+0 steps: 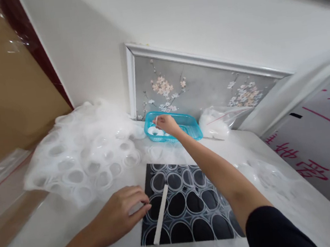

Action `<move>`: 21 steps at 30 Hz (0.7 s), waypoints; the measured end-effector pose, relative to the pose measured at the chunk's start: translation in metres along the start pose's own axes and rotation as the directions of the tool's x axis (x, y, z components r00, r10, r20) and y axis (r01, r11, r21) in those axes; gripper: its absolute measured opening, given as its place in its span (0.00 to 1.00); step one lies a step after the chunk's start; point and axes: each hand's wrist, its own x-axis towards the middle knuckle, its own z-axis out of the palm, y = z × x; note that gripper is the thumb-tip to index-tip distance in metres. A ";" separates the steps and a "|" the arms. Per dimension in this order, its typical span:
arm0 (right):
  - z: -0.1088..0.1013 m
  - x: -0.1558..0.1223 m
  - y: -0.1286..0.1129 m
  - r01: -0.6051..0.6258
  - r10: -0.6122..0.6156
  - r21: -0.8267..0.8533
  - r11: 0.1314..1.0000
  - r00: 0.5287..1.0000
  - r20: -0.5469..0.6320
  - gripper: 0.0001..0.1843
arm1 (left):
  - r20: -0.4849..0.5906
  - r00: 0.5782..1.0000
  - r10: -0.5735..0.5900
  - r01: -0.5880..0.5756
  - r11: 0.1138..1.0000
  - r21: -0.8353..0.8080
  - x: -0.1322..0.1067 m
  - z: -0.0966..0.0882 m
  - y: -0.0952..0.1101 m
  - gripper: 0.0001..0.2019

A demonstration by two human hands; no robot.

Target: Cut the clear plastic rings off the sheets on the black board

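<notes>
My right hand [166,124] reaches over the blue plastic basket [197,129]. Its fingers are pinched together, with a small white bit at the tips that is too small to name. Below those fingertips, a white ring-shaped item [154,131] lies in the basket. My left hand [124,210] hovers at the left edge of a black sheet [177,204] patterned with rows of pale-edged ovals. Its thumb and fingers are curled with a gap between them, and nothing shows in them. A narrow white strip [161,214] lies slanted across the sheet, right of my left hand.
A heap of clear plastic with round rings [94,160] covers the table's left. A bag of white material [215,121] is right of the basket, near a thin pointed tool [215,138]. A framed blossom picture [201,79] leans behind. Cardboard [7,86] stands far left.
</notes>
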 end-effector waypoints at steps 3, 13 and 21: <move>0.018 0.013 0.002 -0.023 0.035 -0.157 0.987 0.996 0.077 0.22 | -0.046 0.994 0.096 -0.087 0.982 0.167 -0.001 0.004 -0.012 0.10; 0.028 0.018 0.001 -0.015 0.050 -0.385 0.923 0.995 0.083 0.07 | -0.021 0.990 0.137 -0.126 0.953 0.275 -0.002 0.003 -0.015 0.11; 0.005 -0.142 -0.012 0.209 -0.113 -0.128 0.969 0.845 0.523 0.11 | 0.004 0.991 0.137 -0.134 0.961 0.242 -0.002 0.012 -0.025 0.10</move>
